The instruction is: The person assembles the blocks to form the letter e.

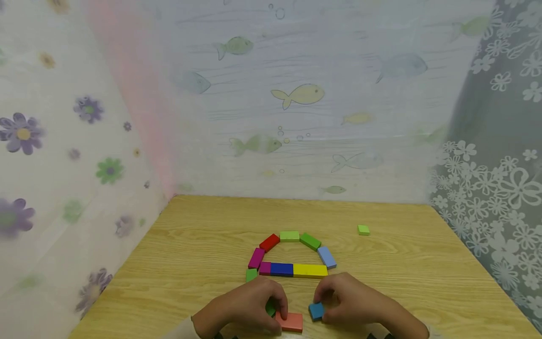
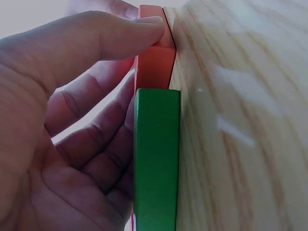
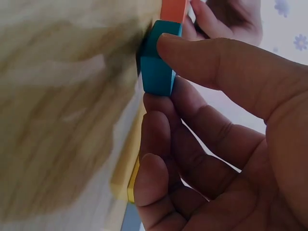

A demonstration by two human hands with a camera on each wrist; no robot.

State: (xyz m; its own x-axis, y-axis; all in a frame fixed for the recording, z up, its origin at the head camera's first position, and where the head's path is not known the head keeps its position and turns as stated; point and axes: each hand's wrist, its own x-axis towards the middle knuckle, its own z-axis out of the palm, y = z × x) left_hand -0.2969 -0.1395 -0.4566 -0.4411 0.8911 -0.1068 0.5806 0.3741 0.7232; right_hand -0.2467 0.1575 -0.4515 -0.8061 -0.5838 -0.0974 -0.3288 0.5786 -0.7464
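Observation:
Near the table's front, my left hand (image 1: 251,303) pinches a coral-red block (image 1: 293,322) between thumb and fingers. Next to that block, a green block (image 2: 156,159) stretches along the palm in the left wrist view; in the head view the left hand covers most of it. A short blue block (image 1: 315,311) sits a small gap to the right of the coral one, and my right hand (image 1: 355,301) pinches it. The right wrist view shows the right thumb (image 3: 192,55) lying on the blue block, fingertips at its other side.
Beyond the hands, an arch of blocks holds magenta, red (image 1: 269,243), lime (image 1: 290,236), green (image 1: 310,241) and light blue (image 1: 327,257) pieces. Below it runs a row with dark blue (image 1: 282,269) and yellow (image 1: 310,270) blocks. A lone lime block (image 1: 363,230) lies back right. Patterned curtains (image 1: 296,117) surround the table.

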